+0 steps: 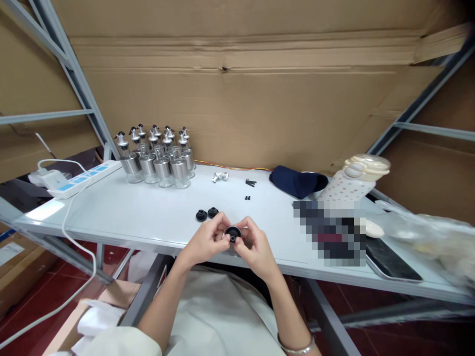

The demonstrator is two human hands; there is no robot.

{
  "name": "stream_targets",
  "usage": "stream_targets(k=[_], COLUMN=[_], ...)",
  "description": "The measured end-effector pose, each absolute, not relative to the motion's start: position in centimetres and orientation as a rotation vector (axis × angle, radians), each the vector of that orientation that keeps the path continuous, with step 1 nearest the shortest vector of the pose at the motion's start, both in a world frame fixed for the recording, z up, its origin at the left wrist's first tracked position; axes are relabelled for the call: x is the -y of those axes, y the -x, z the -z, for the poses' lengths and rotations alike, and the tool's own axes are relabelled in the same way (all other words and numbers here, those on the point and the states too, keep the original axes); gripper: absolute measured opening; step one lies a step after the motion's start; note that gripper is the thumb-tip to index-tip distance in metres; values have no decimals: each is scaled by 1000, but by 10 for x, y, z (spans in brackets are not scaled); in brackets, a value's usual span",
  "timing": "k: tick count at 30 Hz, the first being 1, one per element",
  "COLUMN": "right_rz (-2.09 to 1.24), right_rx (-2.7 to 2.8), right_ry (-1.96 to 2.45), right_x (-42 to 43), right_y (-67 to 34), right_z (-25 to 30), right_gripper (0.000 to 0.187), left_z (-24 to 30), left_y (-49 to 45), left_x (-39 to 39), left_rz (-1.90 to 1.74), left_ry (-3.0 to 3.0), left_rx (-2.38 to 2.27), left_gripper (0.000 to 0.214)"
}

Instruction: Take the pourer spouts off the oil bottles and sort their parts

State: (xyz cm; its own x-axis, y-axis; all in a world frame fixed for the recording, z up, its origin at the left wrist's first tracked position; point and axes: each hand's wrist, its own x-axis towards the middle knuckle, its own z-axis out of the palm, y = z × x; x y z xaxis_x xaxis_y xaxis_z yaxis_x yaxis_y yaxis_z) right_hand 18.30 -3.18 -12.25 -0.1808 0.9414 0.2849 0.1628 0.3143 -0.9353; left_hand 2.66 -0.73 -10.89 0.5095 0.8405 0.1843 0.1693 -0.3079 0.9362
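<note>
Over the table's front edge, my left hand point(204, 241) and my right hand point(257, 247) pinch a round black bottle stopper point(233, 232) with a silver rim between thumbs and fingers. Its hollow black side faces me. Just beyond my left hand, two more black stopper pieces point(207, 213) lie on the table. Farther back are silver pourer spouts point(220, 177), a small bunch of thin black strips point(251, 183) and a pair of tiny black parts point(247, 198). Parts of my fingertips behind the stopper are hidden.
Several glass-and-steel oil bottles point(163, 165), many topped with pourers, stand at the back left. A power strip point(87, 179) with a white cable lies left. Rightward are a navy cap point(297, 181), a dotted flask point(347, 185), a phone point(393, 259) and a plastic bag point(438, 242).
</note>
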Motion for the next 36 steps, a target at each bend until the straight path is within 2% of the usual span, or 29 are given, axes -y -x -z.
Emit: stream_targets(k=[9,16,22,26,36], right_rz=[-990,-944,-832,-808,-843], right_rx=[1640,1602,1532,1466,1396], right_ry=[1047,1097,1149,1154,1132], right_x=[32,28,26,25,25], right_y=[-183,-180,-179,-179,-178], right_z=[120,121,120,121,120], right_gripper=[13,9,24,26,27], left_z=[109,112,112,116,115], left_y=[-26,-29,-31,-30,-28], left_x=[6,4,1,-2,-2], left_rz=[-844,-866,-969,-1045,-1139], left_ry=[-1867,-1690,-1609,-1582,-1668], left_rx=[-931,-850,-867,-905,-897], left_gripper=[11,15,26,29,20])
